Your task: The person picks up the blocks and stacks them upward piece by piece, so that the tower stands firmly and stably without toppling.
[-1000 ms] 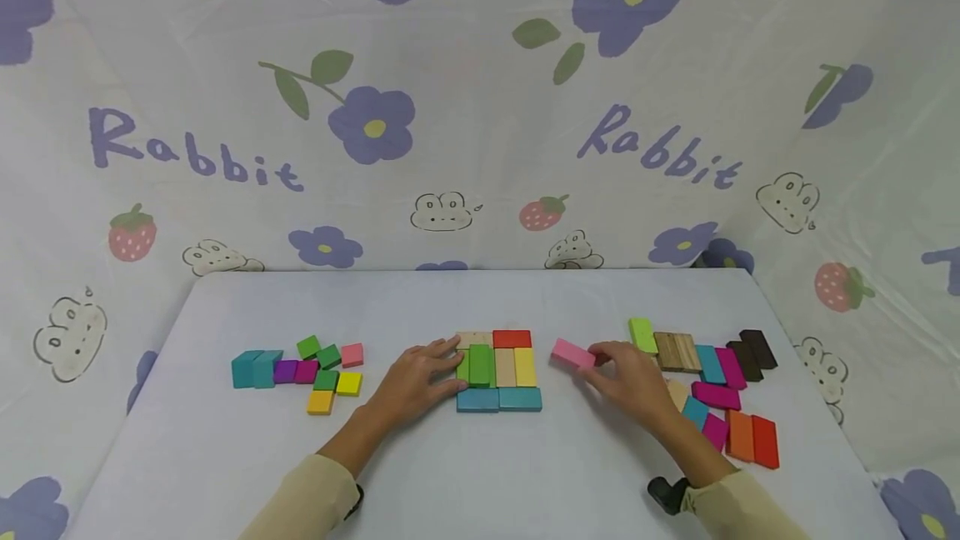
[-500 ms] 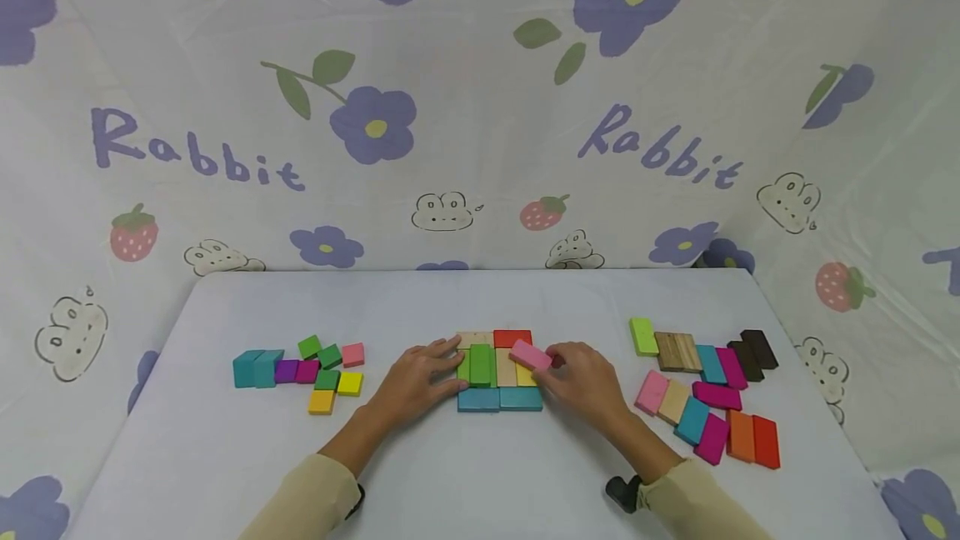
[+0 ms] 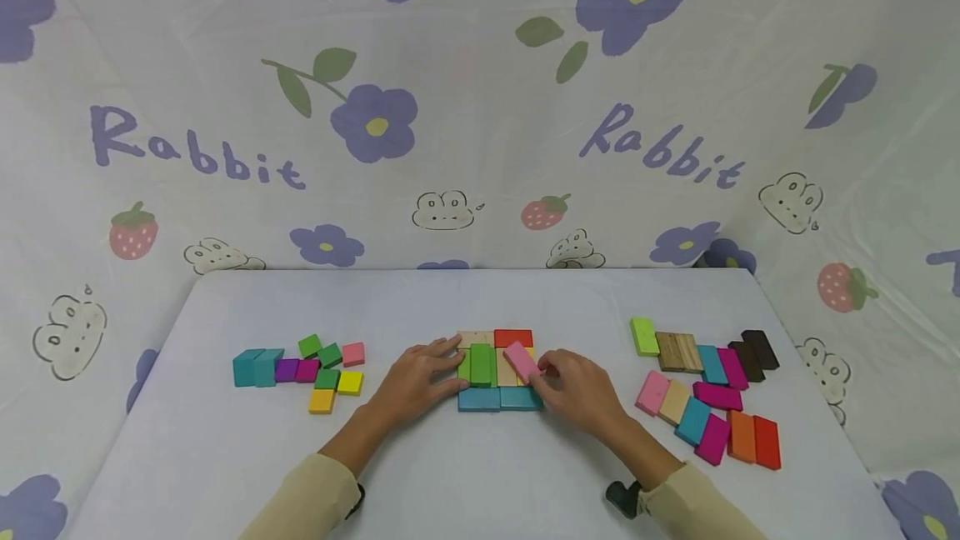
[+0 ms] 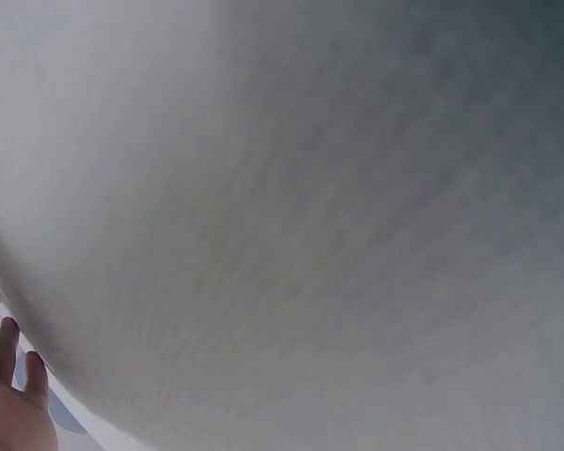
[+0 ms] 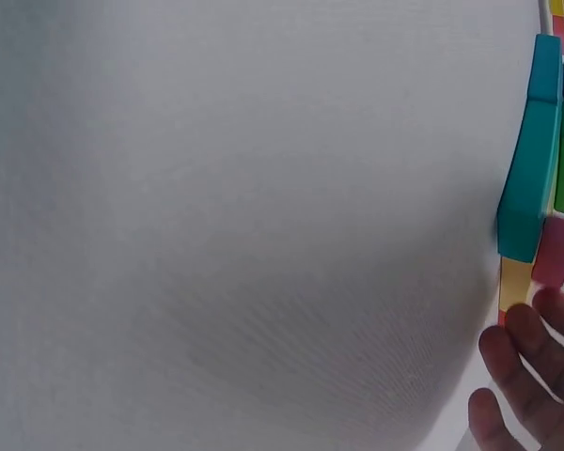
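Right hand (image 3: 581, 390): thumb and fingers pinching the near right end of a pink block (image 3: 521, 361). That block sits askew at the right part of the middle layout, partly covering a tan block (image 3: 505, 375). Can't tell whether it's touching what's below.

Left hand (image 3: 422, 377): fingers spread, tips at the layout's left edge against a light green block (image 3: 464, 367). Taller-looking green block (image 3: 481, 365) just right of that. Two blue blocks (image 3: 478, 399) end to end along the near edge; red block (image 3: 513, 338) at the far right corner.

Rest of the bench (image 3: 450, 473): left of the left hand, loose group with teal cubes (image 3: 257, 367), a yellow cube (image 3: 350, 383) and an orange cube (image 3: 321, 401). Right of the right hand, more pieces: lime block (image 3: 643, 337), wood-grain block (image 3: 678, 352), dark brown blocks (image 3: 753, 352), orange block (image 3: 742, 437). Printed cloth (image 3: 480, 107) hangs behind, "Rabbit" lettered twice.

Left wrist view is mostly blurred white surface.
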Demonstrator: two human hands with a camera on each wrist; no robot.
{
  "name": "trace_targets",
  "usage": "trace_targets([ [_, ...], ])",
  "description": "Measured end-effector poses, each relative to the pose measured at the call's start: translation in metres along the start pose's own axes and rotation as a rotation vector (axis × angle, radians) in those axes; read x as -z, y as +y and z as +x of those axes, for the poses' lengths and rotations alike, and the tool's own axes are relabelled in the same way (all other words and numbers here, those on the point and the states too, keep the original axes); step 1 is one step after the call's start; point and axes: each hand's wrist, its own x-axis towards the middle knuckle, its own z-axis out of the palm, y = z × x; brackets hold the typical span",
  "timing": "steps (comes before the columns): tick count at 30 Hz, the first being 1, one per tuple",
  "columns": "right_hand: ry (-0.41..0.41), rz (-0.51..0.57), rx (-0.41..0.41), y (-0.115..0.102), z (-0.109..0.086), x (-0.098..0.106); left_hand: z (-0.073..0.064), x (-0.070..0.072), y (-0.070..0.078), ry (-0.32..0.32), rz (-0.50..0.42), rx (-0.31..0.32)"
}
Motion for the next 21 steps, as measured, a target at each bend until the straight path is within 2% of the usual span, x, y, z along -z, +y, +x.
trace_targets([
  [8, -0.035, 0.076, 0.103, 0.006, 0.005, 0.004, 0.000, 0.000, 0.000, -0.002, -0.001, 0.003],
  [14, -0.174, 0.191, 0.186, 0.011, 0.015, 0.007, 0.000, 0.000, 0.000, -0.003, 0.002, 0.010],
  [17, -0.224, 0.192, 0.189, 0.009, 0.018, 0.006, 0.000, 0.000, 0.000, -0.003, 0.000, 0.011],
  [21, -0.231, 0.168, 0.179, 0.005, 0.019, 0.005, 0.000, 0.000, 0.000, -0.002, -0.009, 0.010],
])
